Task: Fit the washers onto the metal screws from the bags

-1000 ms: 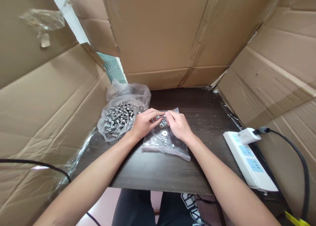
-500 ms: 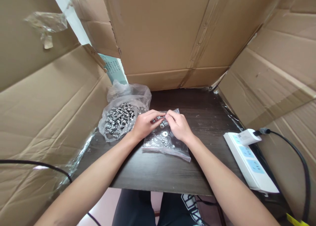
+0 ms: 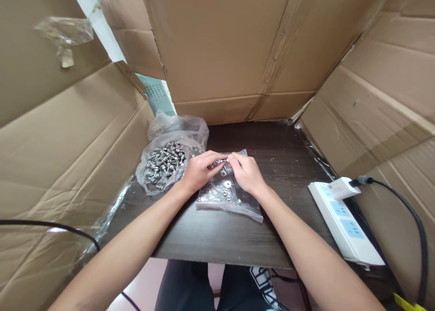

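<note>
My left hand (image 3: 199, 171) and my right hand (image 3: 246, 172) meet fingertip to fingertip over a flat clear plastic bag (image 3: 227, 196) strewn with washers and nuts. Between the fingertips of both hands is a small metal screw (image 3: 222, 161), too small to make out in detail. Just left of my left hand lies an open plastic bag of screws (image 3: 165, 162), heaped with several shiny pieces. Both bags rest on a dark wooden table (image 3: 217, 234).
Cardboard sheets wall in the table at the left (image 3: 64, 134), back (image 3: 224, 48) and right (image 3: 377, 93). A white power strip (image 3: 345, 222) with a plugged charger (image 3: 343, 187) and black cable lies at the right edge. Another black cable (image 3: 44, 225) crosses the left cardboard.
Hardly anything differs: both hands stay together over the flat bag, with only slight finger movement on the small screw.
</note>
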Demonstrator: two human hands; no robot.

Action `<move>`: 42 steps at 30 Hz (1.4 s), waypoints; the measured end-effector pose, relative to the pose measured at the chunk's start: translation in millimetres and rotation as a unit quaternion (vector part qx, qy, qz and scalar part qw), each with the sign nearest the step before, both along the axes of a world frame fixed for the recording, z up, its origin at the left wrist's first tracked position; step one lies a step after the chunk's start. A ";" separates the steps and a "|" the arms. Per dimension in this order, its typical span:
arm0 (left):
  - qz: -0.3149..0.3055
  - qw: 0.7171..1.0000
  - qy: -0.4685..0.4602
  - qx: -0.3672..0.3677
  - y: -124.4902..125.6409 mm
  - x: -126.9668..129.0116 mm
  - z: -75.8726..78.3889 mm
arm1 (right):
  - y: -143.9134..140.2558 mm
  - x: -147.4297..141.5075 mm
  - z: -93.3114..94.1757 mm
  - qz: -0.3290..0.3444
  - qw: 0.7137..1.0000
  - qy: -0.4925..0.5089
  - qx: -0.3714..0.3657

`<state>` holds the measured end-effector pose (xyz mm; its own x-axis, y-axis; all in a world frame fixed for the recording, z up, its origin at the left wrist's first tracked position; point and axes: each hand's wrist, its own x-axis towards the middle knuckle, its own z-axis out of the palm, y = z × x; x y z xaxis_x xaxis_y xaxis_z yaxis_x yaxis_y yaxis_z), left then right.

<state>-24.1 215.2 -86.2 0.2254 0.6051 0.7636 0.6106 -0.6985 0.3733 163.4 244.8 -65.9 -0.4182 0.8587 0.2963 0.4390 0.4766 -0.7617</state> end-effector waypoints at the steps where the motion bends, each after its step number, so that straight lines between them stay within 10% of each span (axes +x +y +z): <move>1: 0.002 1.000 -0.001 0.002 0.2 0.0 -0.6 | 0.0 0.1 -0.1 0.000 1.000 -0.004 0.000; 42: 0.010 0.999 0.011 -0.046 -5.3 1.6 4.2 | 0.1 1.7 4.1 0.019 1.000 -0.024 -0.002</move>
